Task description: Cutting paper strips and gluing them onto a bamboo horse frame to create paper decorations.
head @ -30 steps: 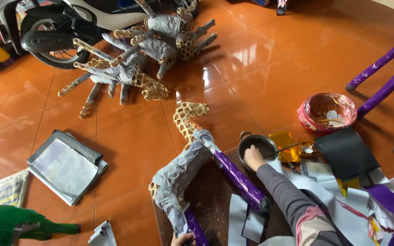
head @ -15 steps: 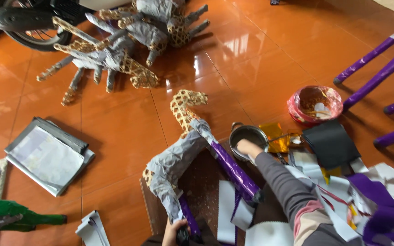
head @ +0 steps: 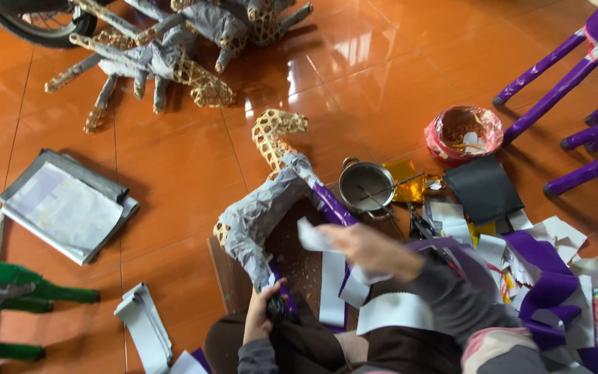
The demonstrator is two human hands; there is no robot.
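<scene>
The woven animal frame (head: 271, 201) lies on the orange floor (head: 174, 173), just in front of the person and partly on a dark board (head: 299, 260). Its long axis runs from the near left, at the person's lap, up to the far right, where the bare basketwork head (head: 278, 131) points away. Grey paper covers its middle and a purple strip (head: 330, 204) runs along its right side.

The left hand (head: 261, 315) is the nearer of the 2 to the frame: it is closed around the frame's near end, fingers curled on the leg or base there. The right hand (head: 365, 249) hangs over the board to the right of the frame, blurred, pinching a pale piece of paper (head: 313, 235) between fingers and thumb. The frame's body lies to the left of that hand and slightly farther away.

A small metal pot (head: 367, 185) with a stick in it stands just beyond the right hand, beside gold foil (head: 410, 188) and a black sheet (head: 482, 188). Paper scraps in white and purple (head: 534, 249) lie at the right.

Half a second ago the right hand reached out to the pot's rim; now it is pulled back nearer the body and carries the paper. The left hand keeps the same grip on the near end.
</scene>
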